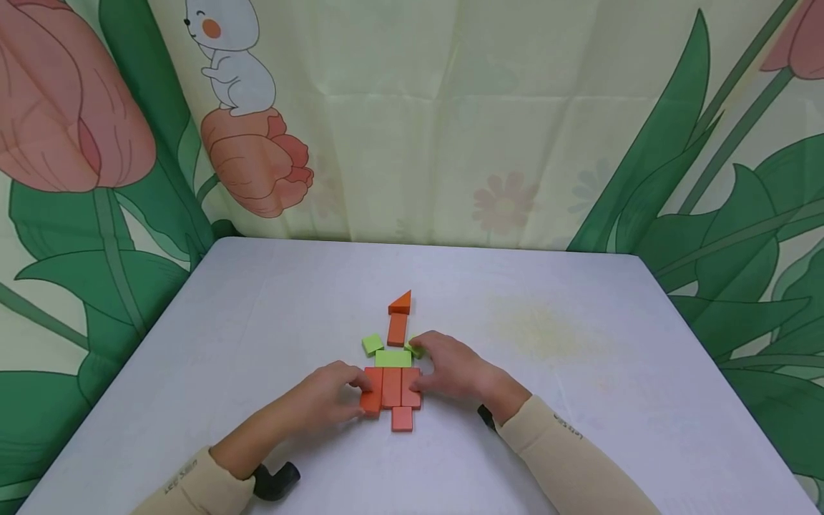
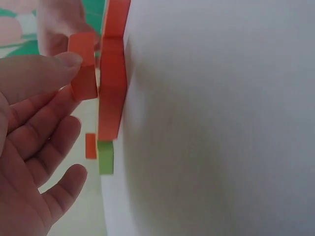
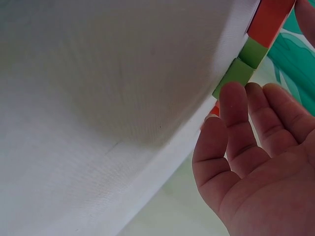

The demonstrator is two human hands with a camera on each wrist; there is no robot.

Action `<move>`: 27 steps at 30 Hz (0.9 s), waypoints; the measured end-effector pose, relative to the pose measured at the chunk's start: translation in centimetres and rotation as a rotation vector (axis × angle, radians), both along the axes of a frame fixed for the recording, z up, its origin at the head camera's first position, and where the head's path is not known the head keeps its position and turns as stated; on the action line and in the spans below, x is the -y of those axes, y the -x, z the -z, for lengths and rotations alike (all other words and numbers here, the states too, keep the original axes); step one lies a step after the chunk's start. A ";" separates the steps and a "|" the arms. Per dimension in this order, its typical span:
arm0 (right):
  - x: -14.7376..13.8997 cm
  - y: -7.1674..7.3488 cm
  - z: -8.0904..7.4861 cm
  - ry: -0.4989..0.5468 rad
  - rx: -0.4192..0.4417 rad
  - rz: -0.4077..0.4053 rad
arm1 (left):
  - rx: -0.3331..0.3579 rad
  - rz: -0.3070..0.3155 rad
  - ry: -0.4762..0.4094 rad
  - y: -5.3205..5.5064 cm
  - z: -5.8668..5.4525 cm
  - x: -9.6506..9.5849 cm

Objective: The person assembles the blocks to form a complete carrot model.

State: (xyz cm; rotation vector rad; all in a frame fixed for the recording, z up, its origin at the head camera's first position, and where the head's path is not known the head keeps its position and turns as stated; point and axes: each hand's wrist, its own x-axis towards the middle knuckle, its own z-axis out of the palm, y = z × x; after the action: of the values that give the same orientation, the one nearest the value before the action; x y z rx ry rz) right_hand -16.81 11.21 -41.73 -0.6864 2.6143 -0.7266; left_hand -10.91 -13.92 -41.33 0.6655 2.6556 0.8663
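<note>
My left hand [image 1: 331, 393] pinches an orange-red rectangular block [image 2: 82, 66] between thumb and fingers, lifted slightly above the row of blocks in the left wrist view. Beside it on the table lie two more upright red blocks, the middle one [image 1: 391, 388] and the right one [image 1: 410, 397]. My right hand [image 1: 453, 368] rests at the arrangement's right side; its fingertips touch a small green block [image 3: 235, 77] and its thumb is at the right red block. A long green block [image 1: 393, 358] lies above the red row, with a tilted green square block [image 1: 372, 345] at its left.
Beyond the green blocks lie an orange rectangular block [image 1: 397, 330] and an orange triangular block [image 1: 400, 302]. A small red square block [image 1: 402, 419] sits at the near end. The white table [image 1: 547, 443] ends at a printed floral cloth [image 1: 412, 143].
</note>
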 end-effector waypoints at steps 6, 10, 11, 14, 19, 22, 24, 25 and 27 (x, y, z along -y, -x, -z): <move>-0.1 0.1 0.0 0.007 -0.013 -0.015 | -0.018 0.055 0.000 -0.7 0.1 -0.6; -0.1 0.0 -0.1 0.019 -0.020 -0.025 | -0.031 0.074 0.013 -1.2 0.1 -0.9; -0.1 0.0 -0.1 0.020 -0.020 -0.025 | -0.034 0.074 0.016 -1.3 0.1 -1.0; -0.1 0.0 -0.2 0.015 -0.021 -0.024 | -0.071 0.071 0.045 -1.6 0.2 -1.3; 0.0 -0.1 -0.3 0.007 -0.021 -0.022 | -0.135 0.063 0.087 -1.8 0.4 -1.5; 0.0 -0.1 -0.3 0.010 -0.018 -0.019 | -0.151 0.061 0.094 -1.8 0.5 -1.6; 0.0 -0.1 -0.3 0.013 -0.018 -0.017 | -0.168 0.062 0.092 -1.8 0.7 -1.6; 0.0 -0.1 -0.3 0.013 -0.016 -0.015 | -0.176 0.062 0.092 -1.8 0.8 -1.7; 0.0 -0.1 -0.2 0.016 -0.016 -0.017 | -0.189 0.063 0.091 -1.8 0.9 -1.7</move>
State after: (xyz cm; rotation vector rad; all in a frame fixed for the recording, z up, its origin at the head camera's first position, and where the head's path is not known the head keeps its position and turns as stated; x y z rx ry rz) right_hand -16.71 11.23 -41.48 -0.7210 2.6164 -0.7401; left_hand -9.09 -12.24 -42.18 0.8412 2.8034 0.6914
